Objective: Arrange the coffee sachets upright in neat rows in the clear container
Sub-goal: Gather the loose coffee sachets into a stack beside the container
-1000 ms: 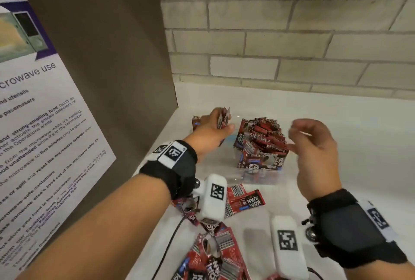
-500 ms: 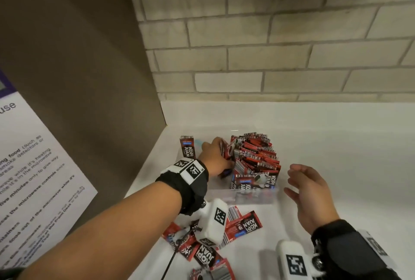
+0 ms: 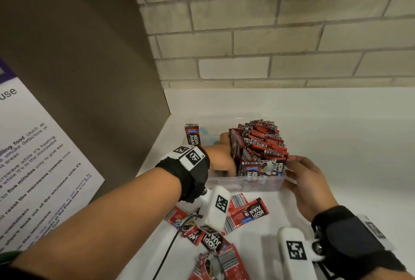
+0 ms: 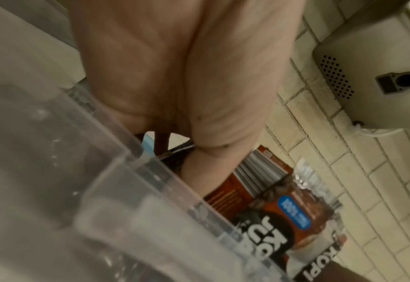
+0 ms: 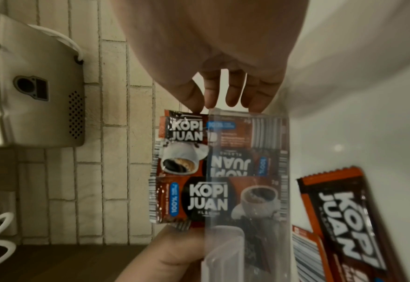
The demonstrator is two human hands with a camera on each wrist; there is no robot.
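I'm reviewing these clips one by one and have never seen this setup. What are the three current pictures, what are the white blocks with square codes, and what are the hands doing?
No machine here: a person works bare-handed, wearing three cameras. The wide picture comes from the head, the other two from the wrists, looking along each hand. The white blocks are those wrist cameras.

On the white counter stands a clear container with red coffee sachets packed upright in its right part. The left hand reaches inside, against the left of that stack; whether its grip holds a sachet is hidden. The right hand steadies the container's right end, fingers on the rim and thumb on the near wall. One sachet stands alone at the far left. Loose sachets lie in front.
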